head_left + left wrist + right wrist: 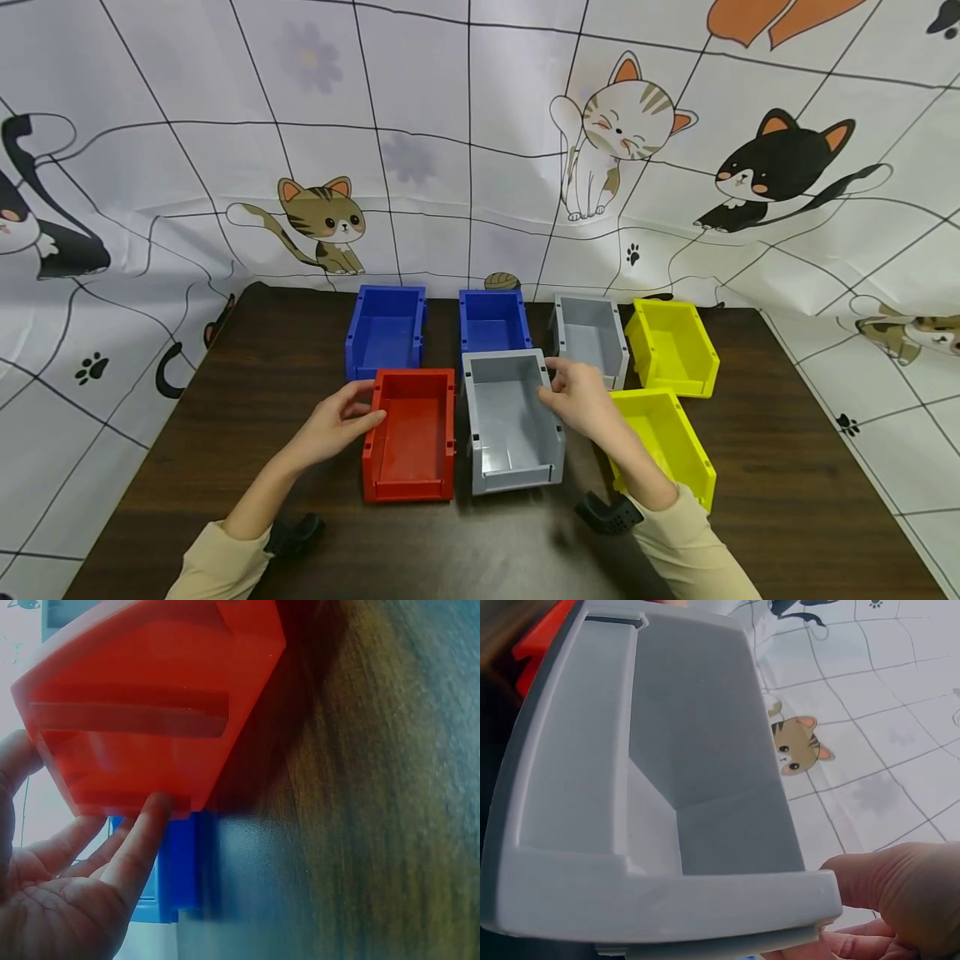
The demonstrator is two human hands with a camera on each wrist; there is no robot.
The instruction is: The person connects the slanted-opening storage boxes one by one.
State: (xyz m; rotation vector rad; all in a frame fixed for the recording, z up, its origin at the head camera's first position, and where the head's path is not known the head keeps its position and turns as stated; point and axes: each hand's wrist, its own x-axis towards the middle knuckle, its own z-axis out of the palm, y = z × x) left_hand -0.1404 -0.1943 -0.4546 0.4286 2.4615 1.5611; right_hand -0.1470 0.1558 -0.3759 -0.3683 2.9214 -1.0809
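Note:
A red storage bin (416,433) stands at the front, left of centre. My left hand (337,423) holds its left wall, thumb over the rim and fingers along the outside; the left wrist view shows the fingertips (157,801) against that outer side. Beside it is a grey storage bin (513,421), its front turned a little to the right, with a dark shadow below. My right hand (581,398) grips its right wall near the back corner. In the right wrist view the thumb (855,881) is at the rim, while other fingers reach under it, partly hidden.
Behind stand two blue bins (386,333), a second grey bin (592,333) and a yellow bin (672,346). Another yellow bin (663,437) lies beneath my right forearm. A cat-patterned cloth (450,167) hangs behind the dark wooden table (225,433).

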